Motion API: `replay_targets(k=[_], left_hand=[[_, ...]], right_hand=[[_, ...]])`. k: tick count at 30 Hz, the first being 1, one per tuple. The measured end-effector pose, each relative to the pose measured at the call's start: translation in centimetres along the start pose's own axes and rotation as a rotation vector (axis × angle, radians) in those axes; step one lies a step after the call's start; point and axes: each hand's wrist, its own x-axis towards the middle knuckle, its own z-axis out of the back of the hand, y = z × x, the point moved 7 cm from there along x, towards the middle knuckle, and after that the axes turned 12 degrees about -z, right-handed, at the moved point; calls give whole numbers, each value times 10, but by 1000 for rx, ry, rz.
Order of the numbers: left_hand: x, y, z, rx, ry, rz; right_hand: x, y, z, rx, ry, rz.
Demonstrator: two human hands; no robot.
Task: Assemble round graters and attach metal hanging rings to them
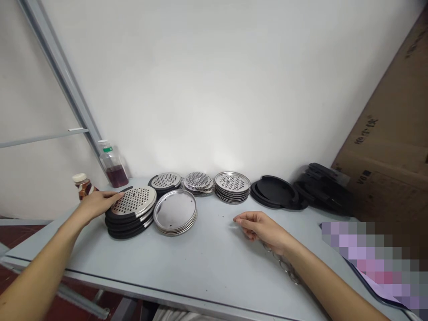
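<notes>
My left hand point(98, 204) is at the left edge of a stack of black-rimmed discs, its fingers closed on the rim of the top perforated metal disc point(135, 200). The black rims point(122, 229) show below it. Beside that stack lies a pile of shiny shallow metal plates point(175, 209), the upper one with small holes. My right hand point(259, 227) hovers over the table's middle right, fingers curled together with nothing visible in them. Near its wrist is a row of thin metal rings point(284, 265), partly hidden by the forearm.
Along the wall stand another black-rimmed perforated disc point(166, 180), loose perforated sheets point(198, 182), a stack of perforated metal plates point(232, 187), black round trays point(276, 191) and black parts point(324, 189). Bottles point(115, 169) stand at left; a cardboard box point(384, 147) is at right.
</notes>
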Motion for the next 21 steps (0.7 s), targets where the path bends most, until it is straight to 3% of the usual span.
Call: replay_targets(k=[2,4,7,9,11,14,17,21], left_hand=[[0,-5,1,196,63,-1],[-1,-24,3,324,48,-63],[-12,-80,-5,364,-105,-310],[-27,-122,-26,271,-107,-478],[-41,-157,-56,151,-5,-576],[-56,-193,-105,29,235,-633],[-59,-205,-132,4,309,-638],[-57,-201,-144,-2,298,-603]], right_hand=[[1,-1,1,-40,-7,9],[1,2,4,-165,-83,54],[-7,17,9,-507,-351,228],[-14,24,3,-722,-447,339],[-17,23,-7,-878,-404,382],[-14,9,-13,-1024,-295,288],[-10,-2,-9,-1057,-229,164],[-13,4,-5,-1039,-203,179]])
